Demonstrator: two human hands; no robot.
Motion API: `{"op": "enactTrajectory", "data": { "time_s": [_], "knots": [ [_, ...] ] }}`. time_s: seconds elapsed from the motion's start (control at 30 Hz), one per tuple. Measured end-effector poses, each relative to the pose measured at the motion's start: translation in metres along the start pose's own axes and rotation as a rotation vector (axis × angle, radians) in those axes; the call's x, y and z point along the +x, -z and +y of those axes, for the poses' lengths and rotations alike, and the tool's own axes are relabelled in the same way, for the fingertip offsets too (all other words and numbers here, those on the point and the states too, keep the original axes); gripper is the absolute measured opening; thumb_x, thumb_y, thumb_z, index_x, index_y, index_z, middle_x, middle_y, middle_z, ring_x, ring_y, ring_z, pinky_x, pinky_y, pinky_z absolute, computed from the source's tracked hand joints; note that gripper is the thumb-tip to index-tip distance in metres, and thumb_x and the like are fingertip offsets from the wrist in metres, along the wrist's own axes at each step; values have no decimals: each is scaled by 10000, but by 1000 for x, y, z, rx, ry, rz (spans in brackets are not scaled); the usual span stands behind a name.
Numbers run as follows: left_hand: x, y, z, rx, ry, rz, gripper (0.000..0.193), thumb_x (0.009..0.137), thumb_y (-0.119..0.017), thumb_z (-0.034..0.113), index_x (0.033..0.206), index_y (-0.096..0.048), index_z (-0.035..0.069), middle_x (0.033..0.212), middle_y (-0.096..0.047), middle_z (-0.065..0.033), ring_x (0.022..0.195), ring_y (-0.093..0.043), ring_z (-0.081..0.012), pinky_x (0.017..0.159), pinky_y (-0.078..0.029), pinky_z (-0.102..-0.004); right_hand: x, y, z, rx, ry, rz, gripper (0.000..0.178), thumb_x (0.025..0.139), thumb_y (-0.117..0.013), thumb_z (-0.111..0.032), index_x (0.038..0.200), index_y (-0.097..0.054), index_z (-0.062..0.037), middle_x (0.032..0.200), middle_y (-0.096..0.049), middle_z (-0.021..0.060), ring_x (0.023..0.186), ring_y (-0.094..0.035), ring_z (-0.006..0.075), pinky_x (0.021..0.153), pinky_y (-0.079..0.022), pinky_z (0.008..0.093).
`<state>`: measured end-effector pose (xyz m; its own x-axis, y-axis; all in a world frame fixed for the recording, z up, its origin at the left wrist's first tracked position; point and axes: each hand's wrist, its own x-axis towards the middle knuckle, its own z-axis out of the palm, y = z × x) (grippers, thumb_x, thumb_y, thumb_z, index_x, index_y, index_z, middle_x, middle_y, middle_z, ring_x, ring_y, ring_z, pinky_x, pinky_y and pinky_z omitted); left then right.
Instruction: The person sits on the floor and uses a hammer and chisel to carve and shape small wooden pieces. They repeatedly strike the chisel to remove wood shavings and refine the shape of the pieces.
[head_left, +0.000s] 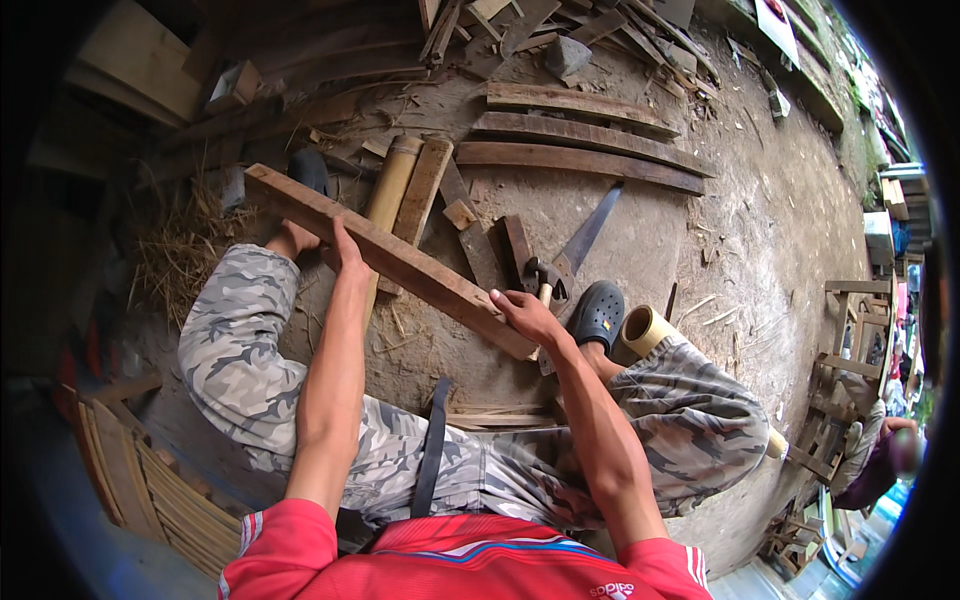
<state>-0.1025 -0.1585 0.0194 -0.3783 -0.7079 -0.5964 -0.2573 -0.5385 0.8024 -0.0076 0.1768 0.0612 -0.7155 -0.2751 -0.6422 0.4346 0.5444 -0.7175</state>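
A long wooden plank (400,260) slants across the space in front of me, its far left end raised near my left foot. My left hand (346,252) grips it left of the middle, a finger lying along its edge. Close to the plank's right end, my right hand (525,314) is wrapped round it, thumb on top. Just beyond my right hand lie a hammer (546,277) and a handsaw (592,232), the saw's blade pointing away. Behind the plank rest a bamboo pole (396,185) and a wooden beam (424,190), partly covered by it.
Several boards (590,135) lie side by side farther off, with scrap wood (590,25) and a stone (567,57) behind. A bamboo tube (645,328) sits by my right shoe (598,312). Straw (180,240) is heaped at left. Another person (880,460) is at far right.
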Motion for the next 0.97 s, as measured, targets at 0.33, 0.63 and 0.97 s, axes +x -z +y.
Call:
{"op": "enactTrajectory", "data": {
  "time_s": [0.33,0.63,0.97],
  "knots": [
    [8,-3,-20,141,66,-57,880,593,-897,417,1180,-527,-124,1198,-594,-189,1036,-597,-273,883,-522,-394,-41,-4,-5,74,5,-10,430,926,-620,-394,1133,-670,-21,955,-701,108,891,-635,179,831,-485,318],
    [14,-7,-34,73,148,-22,844,613,-879,391,1214,-540,-95,1234,-596,-188,1070,-600,-268,902,-513,-388,-43,-18,15,-5,82,270,413,927,-599,-373,1015,-659,26,914,-692,195,858,-662,301,786,-495,369],
    [12,-8,-27,103,150,-82,872,641,-859,379,1282,-503,-94,1334,-541,-191,1167,-556,-273,968,-473,-390,-62,-32,-15,-241,-16,176,723,794,-667,-640,986,-566,50,912,-641,278,878,-637,385,785,-491,418]
  ]
}}
